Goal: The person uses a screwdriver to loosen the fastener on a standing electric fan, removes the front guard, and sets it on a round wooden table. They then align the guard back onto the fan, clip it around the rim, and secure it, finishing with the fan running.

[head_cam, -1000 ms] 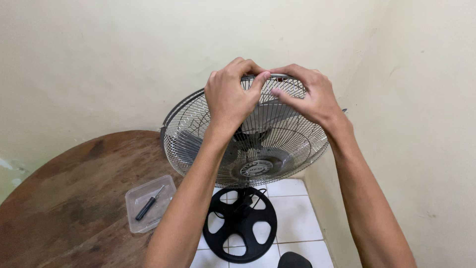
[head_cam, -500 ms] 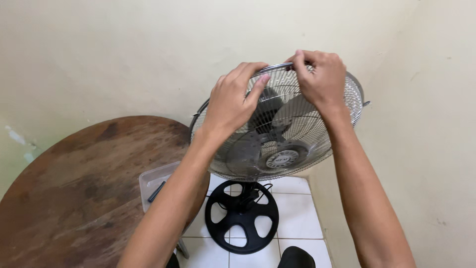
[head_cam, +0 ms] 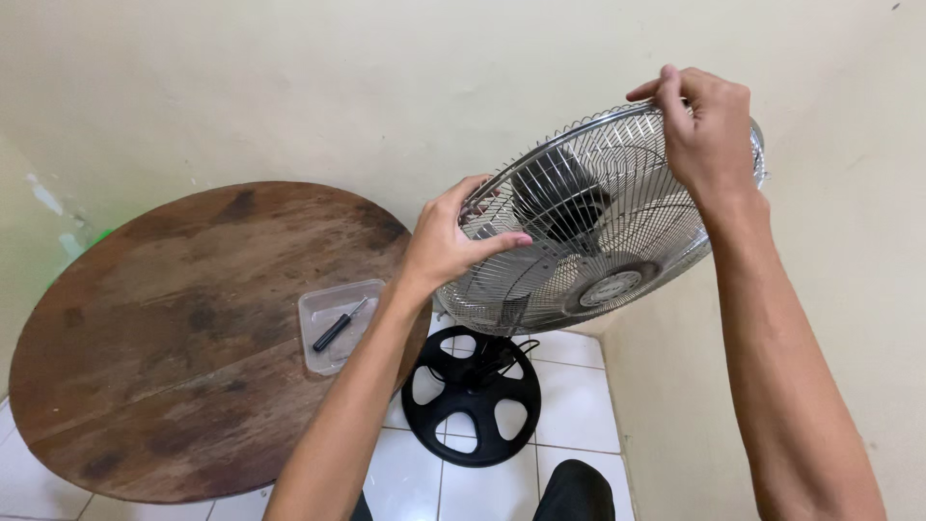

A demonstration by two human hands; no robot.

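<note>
seen from above, looking down past two bare forearms at a standing fan's wire cage (head_cam: 617, 232) — round, silvery, tilted face-up toward the camera, set close to a cream wall. left hand (head_cam: 453, 241) clamped on the cage's near-left rim, thumb laid flat across the front wires and fingers curled behind the edge, so the grip pinches the rim. right hand (head_cam: 709, 130) draped over the far, upper rim, fingers bent down over the outer ring, that grip also closed on the cage. cage thus spanning between the two hands, left one lower and nearer, right one higher and farther. inside the wires, a dark motor housing (head_cam: 559, 198) and grey blades, with a pale round hub badge near the lower middle. directly below, on white floor tiles, the fan's black round base (head_cam: 471, 396) with spoke-shaped cutouts. to the left, a round, worn wooden counter (head_cam: 174, 347); near its right edge, a clear plastic tray (head_cam: 338, 323) holding a small black-handled screwdriver (head_cam: 338, 326) — well apart from both hands.
</note>
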